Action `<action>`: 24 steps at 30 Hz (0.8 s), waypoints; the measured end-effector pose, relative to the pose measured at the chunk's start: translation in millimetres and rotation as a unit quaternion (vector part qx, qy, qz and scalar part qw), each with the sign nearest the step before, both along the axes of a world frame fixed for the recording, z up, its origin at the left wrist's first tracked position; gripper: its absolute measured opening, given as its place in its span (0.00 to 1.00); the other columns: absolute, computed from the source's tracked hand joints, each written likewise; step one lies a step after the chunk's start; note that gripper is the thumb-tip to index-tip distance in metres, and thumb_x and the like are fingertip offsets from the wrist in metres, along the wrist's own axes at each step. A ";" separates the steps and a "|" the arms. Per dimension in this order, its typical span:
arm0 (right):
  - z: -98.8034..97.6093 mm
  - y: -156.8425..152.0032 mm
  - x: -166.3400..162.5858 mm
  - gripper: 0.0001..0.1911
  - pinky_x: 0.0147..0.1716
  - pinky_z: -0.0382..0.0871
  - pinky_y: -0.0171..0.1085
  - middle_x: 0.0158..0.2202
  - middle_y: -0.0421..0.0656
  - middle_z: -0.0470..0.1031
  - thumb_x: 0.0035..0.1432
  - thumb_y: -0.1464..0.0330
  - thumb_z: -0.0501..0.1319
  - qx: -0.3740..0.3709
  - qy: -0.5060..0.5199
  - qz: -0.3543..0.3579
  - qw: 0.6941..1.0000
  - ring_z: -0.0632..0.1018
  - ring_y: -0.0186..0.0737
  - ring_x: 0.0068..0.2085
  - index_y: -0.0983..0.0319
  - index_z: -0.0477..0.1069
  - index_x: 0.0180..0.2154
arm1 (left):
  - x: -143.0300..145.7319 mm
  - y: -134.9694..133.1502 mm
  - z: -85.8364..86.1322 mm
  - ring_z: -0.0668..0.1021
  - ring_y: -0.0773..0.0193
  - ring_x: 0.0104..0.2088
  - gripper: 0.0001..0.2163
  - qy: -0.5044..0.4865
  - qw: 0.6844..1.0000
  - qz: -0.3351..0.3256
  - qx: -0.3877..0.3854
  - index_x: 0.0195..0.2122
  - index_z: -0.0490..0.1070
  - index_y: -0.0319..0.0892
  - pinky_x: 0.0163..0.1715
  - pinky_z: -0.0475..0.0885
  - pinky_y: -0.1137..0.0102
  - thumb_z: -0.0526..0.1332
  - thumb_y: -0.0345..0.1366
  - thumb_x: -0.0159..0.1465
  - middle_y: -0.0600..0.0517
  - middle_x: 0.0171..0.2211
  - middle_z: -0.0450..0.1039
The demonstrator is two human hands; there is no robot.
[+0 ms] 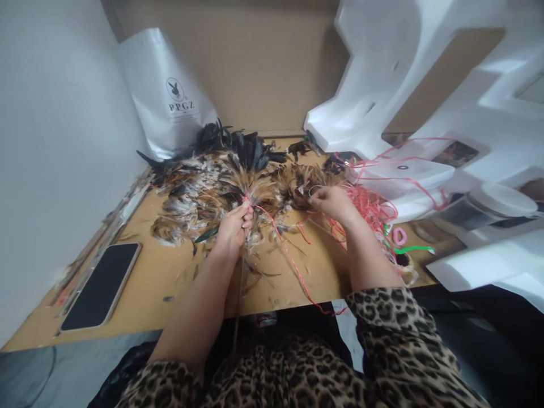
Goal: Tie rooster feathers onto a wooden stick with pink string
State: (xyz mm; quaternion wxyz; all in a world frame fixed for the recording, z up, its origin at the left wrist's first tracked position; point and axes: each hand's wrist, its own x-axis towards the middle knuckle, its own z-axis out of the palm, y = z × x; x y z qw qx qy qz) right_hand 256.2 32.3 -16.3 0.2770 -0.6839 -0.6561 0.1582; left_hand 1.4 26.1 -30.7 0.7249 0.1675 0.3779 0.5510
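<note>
A heap of brown, tan and black feathers (212, 181) covers the back of the wooden table (170, 283). My left hand (233, 226) is closed around the quill ends of a feather bundle, where a red string (293, 266) is tied and trails down toward the table's front edge. My right hand (334, 203) is closed in a pinch on a small tuft of brown feathers (301, 190), just left of a tangle of red strings (374, 209).
A black phone (102, 286) lies at the table's left. A silver bag (165, 96) leans against a cardboard backing. White foam pieces (425, 73) stand at the right, with a lidded container (501, 201) and green and pink cords (403, 243).
</note>
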 end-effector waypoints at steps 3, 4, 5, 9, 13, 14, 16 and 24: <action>-4.3 -4.5 11.6 0.08 0.27 0.59 0.34 0.24 0.43 0.75 0.47 0.70 0.58 -0.052 -0.126 -0.014 0.991 0.72 0.36 0.26 0.62 0.77 0.25 | 0.7 0.6 -0.9 0.61 0.80 0.15 0.06 -0.007 1.000 -0.006 -0.004 0.26 0.67 0.34 0.11 0.49 0.85 0.57 0.23 0.59 0.54 0.20 0.63; -6.9 -4.4 10.6 0.09 0.28 0.60 0.34 0.27 0.44 0.76 0.47 0.69 0.58 -0.062 -0.155 -0.023 0.986 0.73 0.37 0.28 0.61 0.77 0.27 | 0.8 0.9 -1.3 0.61 0.80 0.15 0.06 -0.009 1.000 -0.008 -0.004 0.26 0.67 0.34 0.11 0.50 0.85 0.57 0.23 0.59 0.54 0.20 0.63; -9.8 -3.4 8.2 0.09 0.29 0.60 0.34 0.29 0.45 0.77 0.47 0.69 0.58 -0.070 -0.179 -0.036 0.981 0.74 0.38 0.30 0.60 0.78 0.29 | 0.7 1.2 -1.6 0.60 0.80 0.15 0.06 -0.011 1.000 -0.009 -0.005 0.25 0.67 0.34 0.11 0.50 0.85 0.57 0.23 0.59 0.54 0.20 0.63; -18.7 4.1 -2.3 0.12 0.30 0.62 0.35 0.36 0.50 0.77 0.47 0.68 0.59 -0.087 -0.234 -0.069 0.966 0.76 0.43 0.35 0.60 0.78 0.34 | -0.9 2.2 -1.4 0.60 0.81 0.15 0.05 -0.009 1.000 -0.006 -0.015 0.25 0.66 0.35 0.11 0.49 0.85 0.59 0.22 0.58 0.54 0.20 0.63; -14.4 6.7 0.3 0.08 0.29 0.61 0.34 0.29 0.47 0.77 0.46 0.68 0.59 -0.045 -0.160 -0.078 0.983 0.75 0.40 0.31 0.62 0.76 0.29 | -2.9 3.3 -1.4 0.61 0.81 0.15 0.06 -0.016 1.000 -0.004 -0.018 0.25 0.66 0.35 0.11 0.50 0.85 0.58 0.22 0.58 0.55 0.20 0.63; -11.0 6.2 1.9 0.07 0.28 0.61 0.34 0.26 0.45 0.76 0.47 0.67 0.59 -0.018 -0.103 -0.078 0.992 0.74 0.38 0.29 0.63 0.74 0.27 | -3.3 3.6 -1.8 0.61 0.80 0.15 0.06 -0.020 1.000 -0.005 -0.015 0.25 0.66 0.35 0.11 0.50 0.85 0.58 0.22 0.59 0.55 0.20 0.63; -2.4 4.4 3.0 0.09 0.25 0.60 0.33 0.21 0.42 0.72 0.48 0.64 0.60 0.034 0.056 -0.065 0.996 0.70 0.34 0.23 0.63 0.70 0.23 | -3.6 3.6 -2.9 0.61 0.80 0.15 0.06 -0.026 1.000 -0.006 -0.005 0.25 0.66 0.34 0.11 0.50 0.85 0.58 0.23 0.59 0.55 0.20 0.63; 24.4 -1.5 -49.0 0.21 0.15 0.55 0.28 0.16 0.36 0.66 0.36 0.61 0.69 0.006 0.563 0.016 0.826 0.66 0.28 0.17 0.61 0.56 0.21 | 0.9 1.2 -5.6 0.61 0.80 0.16 0.06 0.004 1.000 0.006 0.015 0.25 0.68 0.34 0.12 0.50 0.84 0.66 0.26 0.53 0.54 0.20 0.65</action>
